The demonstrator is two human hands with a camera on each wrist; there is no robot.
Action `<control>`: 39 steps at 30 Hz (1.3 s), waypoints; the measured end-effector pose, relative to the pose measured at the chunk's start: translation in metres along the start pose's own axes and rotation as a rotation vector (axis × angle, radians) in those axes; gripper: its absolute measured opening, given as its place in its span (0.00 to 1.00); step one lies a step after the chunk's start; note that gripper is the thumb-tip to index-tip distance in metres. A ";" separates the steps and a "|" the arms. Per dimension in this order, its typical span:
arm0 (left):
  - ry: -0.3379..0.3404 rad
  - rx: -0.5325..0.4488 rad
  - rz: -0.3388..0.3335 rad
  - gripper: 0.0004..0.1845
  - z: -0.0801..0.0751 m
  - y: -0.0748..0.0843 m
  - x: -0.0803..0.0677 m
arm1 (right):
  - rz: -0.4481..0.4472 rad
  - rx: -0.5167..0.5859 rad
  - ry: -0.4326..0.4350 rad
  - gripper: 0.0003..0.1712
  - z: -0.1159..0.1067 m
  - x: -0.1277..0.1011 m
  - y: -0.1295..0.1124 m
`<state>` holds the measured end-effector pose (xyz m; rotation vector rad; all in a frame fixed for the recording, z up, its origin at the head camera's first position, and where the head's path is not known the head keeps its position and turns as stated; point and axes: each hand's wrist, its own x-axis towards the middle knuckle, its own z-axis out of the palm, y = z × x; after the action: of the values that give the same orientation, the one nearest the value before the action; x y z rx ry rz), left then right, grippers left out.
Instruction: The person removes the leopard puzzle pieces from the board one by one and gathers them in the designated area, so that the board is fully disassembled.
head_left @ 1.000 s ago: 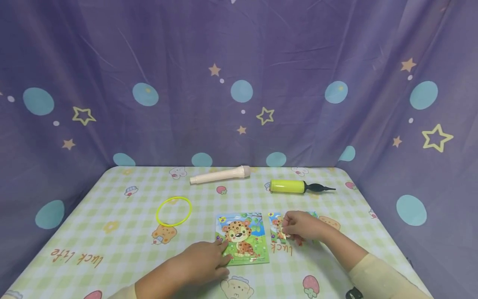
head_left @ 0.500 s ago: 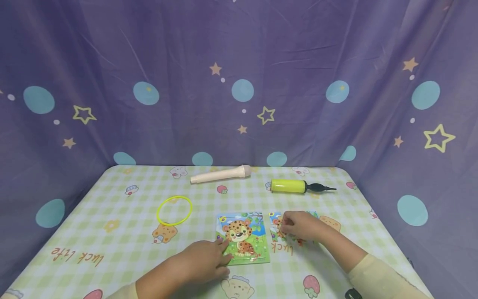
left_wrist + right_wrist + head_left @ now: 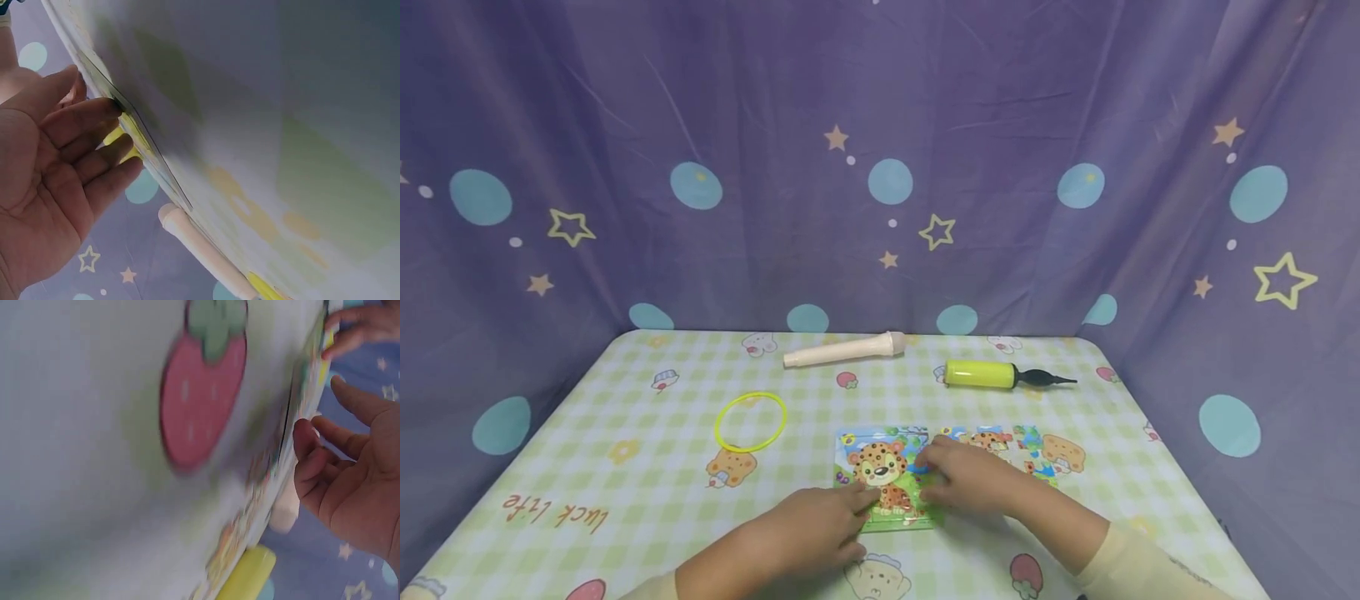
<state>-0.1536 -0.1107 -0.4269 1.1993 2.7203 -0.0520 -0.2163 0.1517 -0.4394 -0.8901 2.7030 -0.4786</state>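
Left grip (image 3: 816,527) spread loosely, fingers on the lower-left part of the leopard board (image 3: 880,467), presumably steadying it; right grip (image 3: 973,477) lies at the board's right edge, fingers loosely bent, nothing seen pinched. Board sits flat on the bench (image 3: 662,533), loose pieces (image 3: 988,440) just right, likely for easy reach. Yellow pump (image 3: 981,374), pale microphone (image 3: 846,350) and yellow ring (image 3: 717,423) lie farther out, seemingly out of the way.
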 end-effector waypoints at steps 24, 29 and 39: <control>-0.115 0.044 -0.013 0.26 -0.003 0.006 0.014 | 0.002 -0.044 -0.086 0.17 0.018 0.013 -0.020; -0.114 0.048 -0.005 0.25 -0.004 0.005 0.014 | 0.009 -0.032 -0.074 0.18 0.020 0.011 -0.021; -0.121 0.011 -0.027 0.24 -0.004 0.004 0.013 | -0.026 0.112 -0.051 0.09 0.011 0.001 -0.020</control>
<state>-0.1602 -0.0977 -0.4248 1.1242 2.6345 -0.1380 -0.2024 0.1334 -0.4415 -0.8952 2.5940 -0.5975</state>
